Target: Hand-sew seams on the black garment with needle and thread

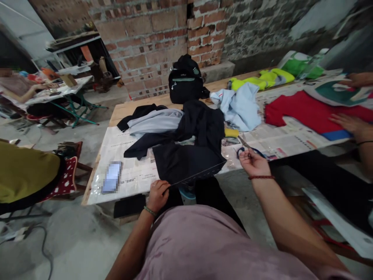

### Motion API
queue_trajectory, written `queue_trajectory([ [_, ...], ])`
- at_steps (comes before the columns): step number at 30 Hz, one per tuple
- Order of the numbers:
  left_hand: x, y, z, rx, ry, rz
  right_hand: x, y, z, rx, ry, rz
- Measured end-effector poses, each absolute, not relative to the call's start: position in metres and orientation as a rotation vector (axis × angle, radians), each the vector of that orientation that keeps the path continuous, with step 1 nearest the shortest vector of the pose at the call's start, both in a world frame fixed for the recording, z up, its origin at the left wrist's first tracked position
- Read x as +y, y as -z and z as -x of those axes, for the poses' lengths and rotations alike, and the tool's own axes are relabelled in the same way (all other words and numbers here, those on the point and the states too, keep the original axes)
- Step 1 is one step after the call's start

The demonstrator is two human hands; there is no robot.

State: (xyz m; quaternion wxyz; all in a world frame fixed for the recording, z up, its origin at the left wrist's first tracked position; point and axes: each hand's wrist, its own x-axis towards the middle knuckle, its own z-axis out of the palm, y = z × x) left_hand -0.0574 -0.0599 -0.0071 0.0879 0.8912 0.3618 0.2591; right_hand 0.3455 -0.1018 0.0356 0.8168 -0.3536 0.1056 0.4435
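Observation:
A dark trouser leg or similar dark cloth (186, 160) lies over the near table edge, with a line of white stitches along its near border. My left hand (159, 194) is closed on the left end of that border. My right hand (255, 162) is held off to the right of the cloth, its fingertips pinched together; anything between them is too small to make out. Directly behind those fingers is a pair of scissors (244, 143) with dark blue handles, partly hidden by the hand. A yellow thread spool (231, 133) lies just beyond the scissors.
Newspaper covers the wooden table (96, 190). A phone (111, 177) lies left, a black backpack (185, 79) stands behind grey cloth (157, 121), and a light blue garment (240, 105) lies right. A co-worker's hands work an iron (335, 92) over a red garment (303, 109).

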Motion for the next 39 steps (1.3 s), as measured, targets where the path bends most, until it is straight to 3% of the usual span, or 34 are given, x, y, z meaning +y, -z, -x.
queue_trajectory([
  [12,-0.07,-0.026,0.026,1.222,-0.61,-2.611,-0.12,-0.031,-0.35,0.078,-0.95,0.773],
  [23,-0.108,-0.049,-0.035,0.822,-0.774,-1.922,-0.136,-0.073,-0.182,-0.618,-1.361,0.829],
  [28,-0.113,-0.039,-0.026,0.82,-0.851,-1.636,-0.138,-0.065,-0.16,-0.615,-1.445,0.886],
  [34,-0.111,-0.053,-0.024,0.884,-1.046,-1.844,-0.144,-0.059,-0.153,-0.348,-1.702,0.796],
  [39,-0.11,-0.051,-0.026,0.885,-1.118,-1.908,-0.146,-0.055,-0.146,-0.342,-1.66,0.849],
])
